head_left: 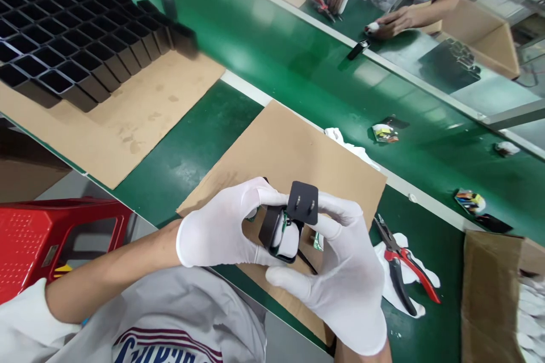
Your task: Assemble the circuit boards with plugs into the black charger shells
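White-gloved, my left hand [227, 224] is closed around a black power adapter case [267, 226]. Its open end shows a white block [290, 240] and a bit of green circuit board inside. My right hand [347, 272], also gloved, has its fingers closed on a square black plug cover [302, 202] with two metal pins. The cover is tilted over one edge of the case's opening. Just below the case a thin black cord shows, and a small green-and-white part is partly hidden by my right fingers. Both hands are above a cardboard sheet [323, 150].
Rows of black cases [76, 28] stand on cardboard at the left. Red-handled pliers [400, 264] lie on a white glove at the right, beside a cardboard box [489, 295]. A green conveyor [298, 74] carries small circuit assemblies. Across it, a co-worker's hands [398, 21] are at a bench.
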The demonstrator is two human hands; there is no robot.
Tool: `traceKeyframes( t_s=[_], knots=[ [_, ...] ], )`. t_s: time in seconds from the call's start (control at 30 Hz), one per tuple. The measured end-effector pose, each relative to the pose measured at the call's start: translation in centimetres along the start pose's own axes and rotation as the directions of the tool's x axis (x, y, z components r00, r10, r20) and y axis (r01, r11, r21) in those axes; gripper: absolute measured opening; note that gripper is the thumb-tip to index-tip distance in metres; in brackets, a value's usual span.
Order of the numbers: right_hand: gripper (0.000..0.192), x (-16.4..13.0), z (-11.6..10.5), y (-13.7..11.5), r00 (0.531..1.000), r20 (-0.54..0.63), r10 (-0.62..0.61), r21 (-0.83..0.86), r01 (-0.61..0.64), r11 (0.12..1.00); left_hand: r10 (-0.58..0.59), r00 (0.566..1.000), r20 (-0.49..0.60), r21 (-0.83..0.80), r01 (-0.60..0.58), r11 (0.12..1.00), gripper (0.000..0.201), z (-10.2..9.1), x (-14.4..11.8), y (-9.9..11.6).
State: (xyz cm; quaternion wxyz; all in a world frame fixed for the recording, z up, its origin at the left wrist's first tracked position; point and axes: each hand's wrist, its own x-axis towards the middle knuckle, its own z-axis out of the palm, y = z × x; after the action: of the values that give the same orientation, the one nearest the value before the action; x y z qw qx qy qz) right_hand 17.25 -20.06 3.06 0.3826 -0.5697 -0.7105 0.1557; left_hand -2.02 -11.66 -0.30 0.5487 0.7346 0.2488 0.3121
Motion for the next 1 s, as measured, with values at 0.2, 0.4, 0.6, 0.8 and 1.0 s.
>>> traceKeyframes(
  t_s=[0.2,0.4,0.6,0.8,1.0],
  knots=[
    [0.051,-1.3,-0.8,0.3,0.971,-0.238,-0.036,-0.024,0.031,0.999,-0.067,0.996,-0.067,-0.019,0.066,0.998,0.065,-0.2,-0.1,1.1],
    [0.079,-1.2,3.3,-3.6,0.976,-0.166,-0.143,-0.434,0.058,0.899,-0.054,0.975,-0.217,0.027,0.062,0.998,0.047,-1.4,-1.4,1.4],
    [0.073,-0.6,10.6,-5.9,0.960,-0.223,-0.170,-0.489,0.040,0.871,0.182,0.832,-0.525,0.388,0.044,0.921,0.051,-3.4,-5.3,-1.2],
    [0.040,-0.8,16.9,-6.5,0.958,-0.238,-0.160,-0.445,0.039,0.895,0.295,0.819,-0.492,0.659,0.129,0.740,0.039,-6.5,-9.2,-4.7],
    [0.027,-0.9,18.0,-7.6,0.968,-0.229,-0.106,-0.496,-0.022,0.868,0.312,0.810,-0.497,0.651,0.110,0.751,0.024,-6.9,-9.7,-5.6]
  ],
)
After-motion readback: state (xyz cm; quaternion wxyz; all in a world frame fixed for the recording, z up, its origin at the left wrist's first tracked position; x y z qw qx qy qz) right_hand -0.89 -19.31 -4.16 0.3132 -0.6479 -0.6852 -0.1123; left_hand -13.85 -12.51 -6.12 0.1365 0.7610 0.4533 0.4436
